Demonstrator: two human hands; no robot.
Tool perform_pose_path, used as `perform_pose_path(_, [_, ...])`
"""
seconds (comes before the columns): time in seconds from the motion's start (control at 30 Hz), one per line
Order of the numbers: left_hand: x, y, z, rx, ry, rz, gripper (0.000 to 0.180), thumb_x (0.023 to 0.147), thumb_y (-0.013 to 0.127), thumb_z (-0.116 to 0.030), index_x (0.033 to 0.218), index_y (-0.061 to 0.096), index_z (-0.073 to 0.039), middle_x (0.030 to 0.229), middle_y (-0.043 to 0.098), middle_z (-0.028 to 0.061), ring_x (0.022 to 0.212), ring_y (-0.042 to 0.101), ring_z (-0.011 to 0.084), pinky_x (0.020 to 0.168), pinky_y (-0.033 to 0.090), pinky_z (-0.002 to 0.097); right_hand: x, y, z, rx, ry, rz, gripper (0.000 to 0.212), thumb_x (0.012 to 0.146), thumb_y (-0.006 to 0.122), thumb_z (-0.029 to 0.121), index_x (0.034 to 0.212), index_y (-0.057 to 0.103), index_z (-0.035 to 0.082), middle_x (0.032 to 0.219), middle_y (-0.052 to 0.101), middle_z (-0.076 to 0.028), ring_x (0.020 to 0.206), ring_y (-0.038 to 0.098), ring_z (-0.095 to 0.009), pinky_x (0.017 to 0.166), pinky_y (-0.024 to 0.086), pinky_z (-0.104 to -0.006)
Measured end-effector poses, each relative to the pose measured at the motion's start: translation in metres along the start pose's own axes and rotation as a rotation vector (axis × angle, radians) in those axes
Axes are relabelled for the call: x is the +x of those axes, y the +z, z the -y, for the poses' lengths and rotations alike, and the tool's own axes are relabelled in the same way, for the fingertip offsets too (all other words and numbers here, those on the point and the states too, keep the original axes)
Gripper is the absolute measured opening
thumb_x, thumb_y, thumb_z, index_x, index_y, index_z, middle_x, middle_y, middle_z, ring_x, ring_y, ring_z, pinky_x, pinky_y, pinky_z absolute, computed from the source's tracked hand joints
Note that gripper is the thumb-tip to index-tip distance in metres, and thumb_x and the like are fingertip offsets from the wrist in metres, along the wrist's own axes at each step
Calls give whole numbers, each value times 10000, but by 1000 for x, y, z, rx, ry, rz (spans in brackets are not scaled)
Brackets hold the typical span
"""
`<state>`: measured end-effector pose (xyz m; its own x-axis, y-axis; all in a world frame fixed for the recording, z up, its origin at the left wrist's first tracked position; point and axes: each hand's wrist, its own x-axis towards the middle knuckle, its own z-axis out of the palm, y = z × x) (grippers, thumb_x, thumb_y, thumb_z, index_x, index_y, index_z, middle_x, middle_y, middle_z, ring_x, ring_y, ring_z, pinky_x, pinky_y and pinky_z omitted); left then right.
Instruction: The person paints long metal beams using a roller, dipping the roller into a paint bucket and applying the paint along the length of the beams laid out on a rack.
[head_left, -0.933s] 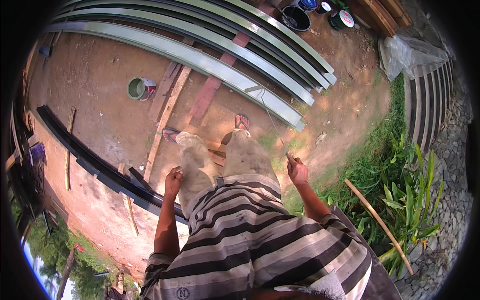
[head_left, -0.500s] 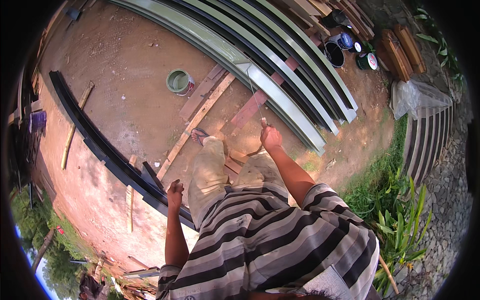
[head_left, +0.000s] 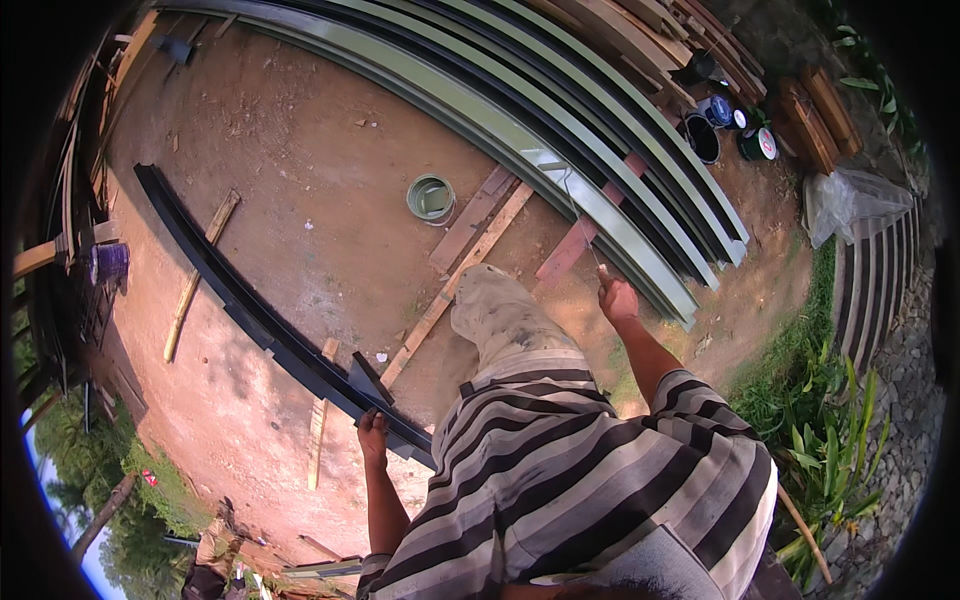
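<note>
My right hand (head_left: 618,298) is closed around the handle of a paint roller (head_left: 552,166) with a thin wire frame. Its head lies on the shiny, wet-looking face of a long pale green metal beam (head_left: 625,240), the front one of several side by side. To the left, my left hand (head_left: 372,432) hangs with its fingers curled in and nothing visible in them. In the picture it overlaps the edge of a long black metal beam (head_left: 255,322); I cannot tell whether they touch. An open can of greenish paint (head_left: 447,214) stands on the ground between the beams.
Wooden planks (head_left: 480,240) lie on the dirt, some running under the beams. Buckets and cans (head_left: 757,144) stand at the far right, near stacked timber (head_left: 815,115) and clear plastic sheeting (head_left: 835,205). Plants (head_left: 815,450) and a stone surface (head_left: 865,520) border the right side.
The beams, can and planks have shifted right and down in the view. My sandalled left foot has gone out of sight. The roller is still on the front green beam.
</note>
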<state>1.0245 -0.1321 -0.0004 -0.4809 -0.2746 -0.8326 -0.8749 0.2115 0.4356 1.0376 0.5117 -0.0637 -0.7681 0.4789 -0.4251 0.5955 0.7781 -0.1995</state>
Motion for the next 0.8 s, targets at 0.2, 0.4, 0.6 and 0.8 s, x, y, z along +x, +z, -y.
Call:
perform_pose_path(0.2, [28, -15, -72, 130, 160, 95, 380, 985, 599, -125, 1316, 545, 55, 1163, 632, 97, 1046, 588, 169, 933, 468, 303, 180, 31, 140, -35, -101, -31, 376, 890, 541, 240, 1233, 671, 157, 1013, 702, -229, 953, 677, -424, 864, 542, -522])
perform_pose_path(0.4, [104, -44, -234, 154, 425, 35, 398, 994, 563, -94, 1353, 514, 68, 1303, 623, 186, 1193, 599, 249, 1032, 439, 334, 310, 15, 333, 65, -186, -46, 292, 891, 490, 182, 967, 679, -27, 974, 695, -277, 936, 680, -452, 853, 549, -518])
perform_pose_path(0.6, [196, -70, -407, 294, 426, 95, 408, 997, 567, -130, 1375, 521, 17, 1247, 652, 140, 1142, 621, 238, 1001, 455, 326, 390, 20, 482, 137, -114, -42, 338, 914, 436, 148, 1155, 668, 97, 996, 688, -268, 922, 682, -445, 837, 545, -527])
perform_pose_path(0.8, [236, -157, -452, 75, 29, 4, 442, 977, 593, -216, 1384, 522, -58, 1233, 653, 102, 1072, 628, 223, 910, 478, 372, 327, -18, 426, 78, 28, 12, 472, 903, 558, 183, 1373, 588, 214, 1070, 667, -220, 934, 677, -420, 832, 545, -523])
